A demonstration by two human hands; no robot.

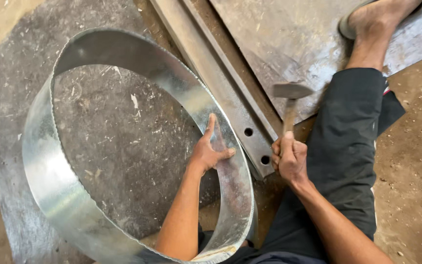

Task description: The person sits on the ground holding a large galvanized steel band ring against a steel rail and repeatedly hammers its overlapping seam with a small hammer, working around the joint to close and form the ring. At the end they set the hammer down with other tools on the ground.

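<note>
Forearms: both reach up from the bottom edge, the left one inside the ring [123, 146], the right one outside it, over the dark trouser leg [348, 146].
Ring: a wide band of shiny sheet metal standing on edge on the floor [6, 88]; everything below is placed against it.
Left hand [210, 151]: inside the ring, palm flat on its right wall, fingers spread, closed on nothing.
Right hand [289, 159]: just outside that same wall, grip wrapped tight on the wooden handle of a hammer [291, 93].
Hammer head: raised, beyond the right hand, apart from the ring, above the steel bar [240, 107].
Bar: lies just outside the ring's right wall, with two holes near its end.
Doing it well: I judge the palm should brace the wall firmly opposite the strike, fingers off the edge, blows short and square.
Farthest: a foot in a sandal [372, 19] on a metal sheet [279, 34], well beyond the ring.
</note>
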